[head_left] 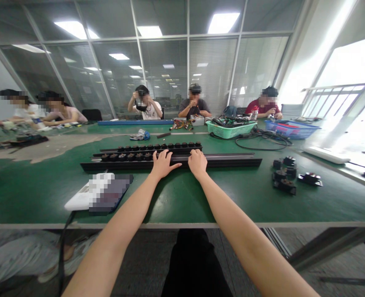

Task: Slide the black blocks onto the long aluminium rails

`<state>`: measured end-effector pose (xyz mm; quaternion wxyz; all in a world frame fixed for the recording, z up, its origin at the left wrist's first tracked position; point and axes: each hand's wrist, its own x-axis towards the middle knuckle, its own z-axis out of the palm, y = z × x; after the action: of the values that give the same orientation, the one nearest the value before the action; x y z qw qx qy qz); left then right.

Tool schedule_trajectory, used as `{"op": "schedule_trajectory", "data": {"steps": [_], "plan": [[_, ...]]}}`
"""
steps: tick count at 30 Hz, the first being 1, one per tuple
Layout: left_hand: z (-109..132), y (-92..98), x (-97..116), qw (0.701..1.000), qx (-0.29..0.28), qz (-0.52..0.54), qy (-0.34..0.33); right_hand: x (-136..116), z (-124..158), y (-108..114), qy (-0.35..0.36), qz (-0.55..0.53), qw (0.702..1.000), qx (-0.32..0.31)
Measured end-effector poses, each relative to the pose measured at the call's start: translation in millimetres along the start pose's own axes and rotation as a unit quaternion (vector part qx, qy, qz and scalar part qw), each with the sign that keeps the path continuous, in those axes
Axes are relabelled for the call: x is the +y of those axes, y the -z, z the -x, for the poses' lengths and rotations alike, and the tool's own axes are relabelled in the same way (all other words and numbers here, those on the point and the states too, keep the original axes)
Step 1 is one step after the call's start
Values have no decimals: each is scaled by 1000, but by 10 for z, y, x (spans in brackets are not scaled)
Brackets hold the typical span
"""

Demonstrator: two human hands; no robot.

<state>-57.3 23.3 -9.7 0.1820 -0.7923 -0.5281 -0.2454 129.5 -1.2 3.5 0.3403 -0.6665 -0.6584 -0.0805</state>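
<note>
A long black rail [232, 162] lies crosswise on the table in front of me. Round black socket-like modules [131, 156] sit in a row along its left half. My left hand [162, 165] rests over the rail at the right end of that row, fingers spread and thumb stretched to the right. Just to its right, my right hand [197, 163] is closed against the rail, fingers curled down; what they grip is hidden. Behind lies a second rail with a row of similar modules [160, 146].
Several loose modules [284, 175] lie at the right. A white device [80, 197] and a dark flat item [111, 194] are at the left front. Farther back are a green basket [232, 131], a blue basket [300, 131], black cables [263, 140] and several people.
</note>
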Motion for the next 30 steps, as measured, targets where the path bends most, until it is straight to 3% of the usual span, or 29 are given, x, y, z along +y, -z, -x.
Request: {"op": "schedule_trajectory", "data": {"steps": [30], "plan": [[-6, -23, -13, 1000, -1, -1, -6, 30, -6, 24, -15, -6, 1000, 5]]}}
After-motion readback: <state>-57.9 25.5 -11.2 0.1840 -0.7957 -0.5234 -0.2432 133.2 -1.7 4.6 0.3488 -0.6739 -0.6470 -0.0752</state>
